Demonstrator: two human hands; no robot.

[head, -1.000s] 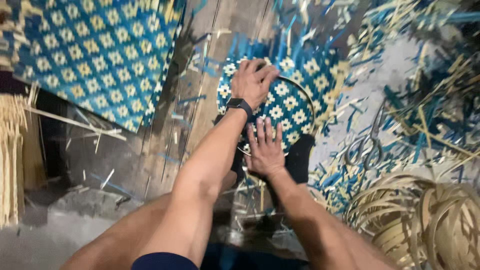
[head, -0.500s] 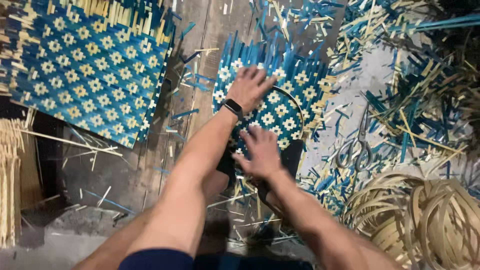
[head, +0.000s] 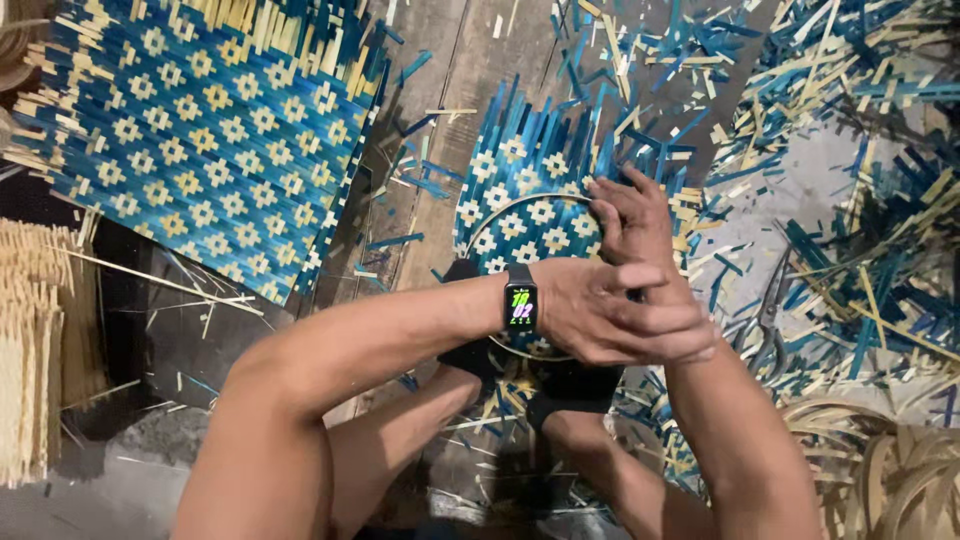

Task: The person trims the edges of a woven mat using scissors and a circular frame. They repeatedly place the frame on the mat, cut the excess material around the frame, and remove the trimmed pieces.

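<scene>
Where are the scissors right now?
The scissors lie on the floor right of the right hand, among blue and yellow strip offcuts, above the coiled strips.

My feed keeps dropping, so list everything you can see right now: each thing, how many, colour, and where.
small woven mat: one, blue and cream, centre, under the hands
wire hoop: one, pale, lying on the small woven mat
large woven mat: one, blue and cream, upper left
loose strips: many, blue and cream, scattered right and top
pale strip bundle: one stack, straw-coloured, left edge
coiled strips: one pile, tan, lower right
scissors: one pair, dark metal, right of the hands
plank floor: grey, between the mats
smartwatch: one, black, left wrist
left hand: crossed over the right forearm
right hand: fingertips on the small woven mat
</scene>
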